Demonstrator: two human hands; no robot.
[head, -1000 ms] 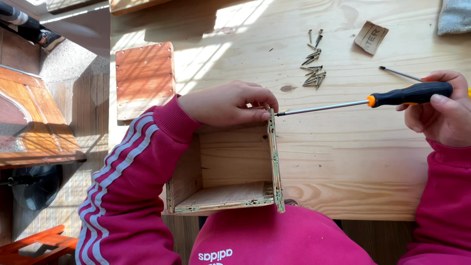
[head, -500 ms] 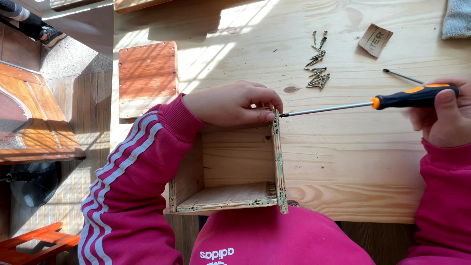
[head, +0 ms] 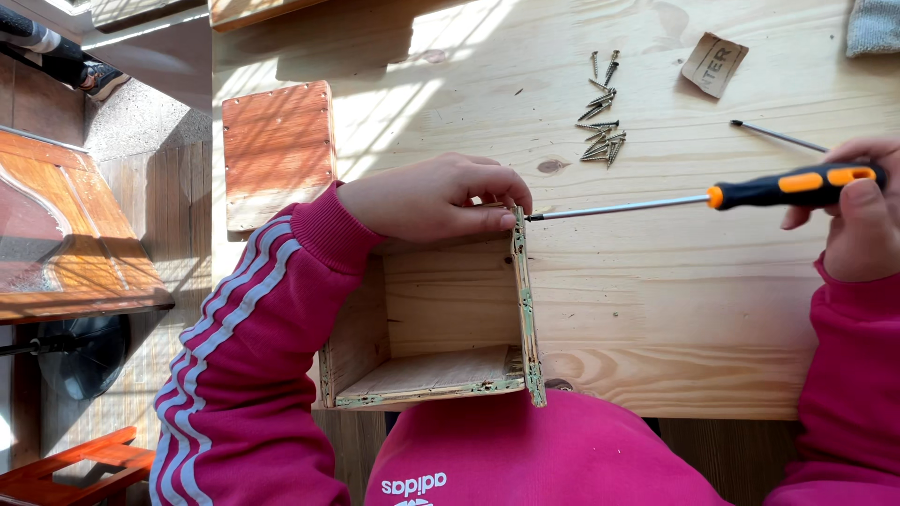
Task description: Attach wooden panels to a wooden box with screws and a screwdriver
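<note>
Right now, seen from the head camera, the person is driving a screw sideways into the upper right corner of an open wooden box (head: 441, 319), which is resting at the near edge of the pale wooden table (head: 675, 309), partly against the person's lap. The left hand (head: 436, 197) is clamped over the top of the box, fingertips pinching at the corner where the screw seems to sit, though the screw itself is too small to make out. The right hand (head: 858, 220) is gripping the orange and black handle of a screwdriver (head: 698, 199), its long shaft lying level and its tip touching the box corner. A heap of loose screws (head: 600, 131) is lying farther up the table, well apart from the box. The next move looks to call for steady inward pressure while turning, keeping the shaft level so the tip is not slipping toward the steadying fingers.
</note>
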